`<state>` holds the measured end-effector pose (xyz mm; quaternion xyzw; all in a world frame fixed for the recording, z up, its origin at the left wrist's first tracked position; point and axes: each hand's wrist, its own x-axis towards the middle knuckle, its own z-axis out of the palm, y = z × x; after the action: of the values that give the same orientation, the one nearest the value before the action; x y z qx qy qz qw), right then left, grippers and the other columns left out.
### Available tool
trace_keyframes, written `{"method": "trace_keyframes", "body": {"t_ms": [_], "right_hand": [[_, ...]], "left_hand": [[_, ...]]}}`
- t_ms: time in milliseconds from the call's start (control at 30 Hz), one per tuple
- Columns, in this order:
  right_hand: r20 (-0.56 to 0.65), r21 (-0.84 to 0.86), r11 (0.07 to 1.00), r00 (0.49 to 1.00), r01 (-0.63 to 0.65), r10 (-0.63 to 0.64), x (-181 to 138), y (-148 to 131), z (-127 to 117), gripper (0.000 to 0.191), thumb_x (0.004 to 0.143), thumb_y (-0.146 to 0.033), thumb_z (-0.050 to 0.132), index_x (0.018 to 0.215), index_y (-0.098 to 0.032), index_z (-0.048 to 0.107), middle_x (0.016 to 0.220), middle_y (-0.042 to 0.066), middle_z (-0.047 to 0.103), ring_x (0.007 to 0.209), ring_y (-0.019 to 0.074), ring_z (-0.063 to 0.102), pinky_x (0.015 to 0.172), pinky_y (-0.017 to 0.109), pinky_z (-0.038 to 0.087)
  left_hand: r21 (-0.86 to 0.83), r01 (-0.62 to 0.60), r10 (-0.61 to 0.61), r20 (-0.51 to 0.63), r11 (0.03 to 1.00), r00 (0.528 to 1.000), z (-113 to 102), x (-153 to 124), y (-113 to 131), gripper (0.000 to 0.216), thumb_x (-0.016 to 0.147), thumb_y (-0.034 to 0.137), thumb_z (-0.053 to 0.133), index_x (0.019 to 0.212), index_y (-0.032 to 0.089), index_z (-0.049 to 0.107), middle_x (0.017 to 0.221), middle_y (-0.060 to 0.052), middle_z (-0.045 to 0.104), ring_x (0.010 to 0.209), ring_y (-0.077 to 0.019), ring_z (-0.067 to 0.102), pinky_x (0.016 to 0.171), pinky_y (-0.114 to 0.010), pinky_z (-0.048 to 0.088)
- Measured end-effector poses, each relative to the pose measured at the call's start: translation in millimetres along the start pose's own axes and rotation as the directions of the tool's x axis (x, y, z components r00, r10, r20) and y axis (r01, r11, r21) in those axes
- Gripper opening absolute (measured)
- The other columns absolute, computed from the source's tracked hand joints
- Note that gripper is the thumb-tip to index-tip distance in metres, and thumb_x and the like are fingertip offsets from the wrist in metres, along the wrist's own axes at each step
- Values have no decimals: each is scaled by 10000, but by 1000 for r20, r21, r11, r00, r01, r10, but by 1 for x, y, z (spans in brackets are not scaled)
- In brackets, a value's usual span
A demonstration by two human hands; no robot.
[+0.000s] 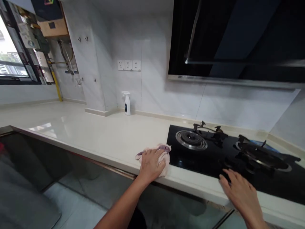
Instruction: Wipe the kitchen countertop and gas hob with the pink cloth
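My left hand (150, 163) presses down on a pale pink cloth (164, 151) with a purple edge, fingers curled over it, on the cream countertop (100, 133) just left of the stove. My right hand (238, 187) lies flat with fingers spread on the front edge of the black glass gas stove (214, 159), holding nothing. The stove has a left burner (191, 140) and a right burner (262, 156) with black pan supports.
A white spray bottle (127, 103) stands against the tiled wall at the back. Wall sockets (129, 65) sit above it. A black range hood (238, 41) hangs over the stove. A window (11, 60) is at far left.
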<state>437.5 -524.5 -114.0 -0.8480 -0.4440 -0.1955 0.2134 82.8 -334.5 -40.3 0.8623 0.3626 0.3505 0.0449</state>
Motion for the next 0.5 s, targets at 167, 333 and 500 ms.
{"method": "trace_keyframes", "body": {"t_ms": [167, 333, 500], "right_hand": [[-21, 7, 1000, 999, 28, -28, -2, -3, -4, 736, 948, -635, 216, 1350, -199, 650, 1453, 137, 631, 1402, 342, 533, 1158, 558, 408], [-52, 20, 1000, 999, 8, -7, -5, -1, 2, 717, 941, -627, 239, 1346, -202, 650, 1479, 134, 616, 1433, 324, 505, 1189, 541, 380], [-57, 0, 1000, 998, -25, 25, -4, -12, -3, 674, 957, -585, 247, 1341, -205, 649, 1466, 128, 624, 1431, 312, 503, 1200, 521, 370]], "left_hand": [[-21, -14, 16, 71, 1000, 997, -3, 2, 1, 447, 950, 344, 549, 1389, 317, 628, 1391, -49, 686, 1280, -296, 584, 1046, -485, 402], [-2, -1, 1, 47, 1000, 999, -3, 0, 2, 438, 947, 332, 547, 1376, 328, 635, 1390, -46, 690, 1282, -292, 591, 1118, -516, 355], [-30, 18, -16, 57, 999, 998, -2, 6, 0, 444, 924, 345, 588, 1365, 337, 639, 1384, -20, 697, 1314, -289, 580, 1157, -526, 343]]}}
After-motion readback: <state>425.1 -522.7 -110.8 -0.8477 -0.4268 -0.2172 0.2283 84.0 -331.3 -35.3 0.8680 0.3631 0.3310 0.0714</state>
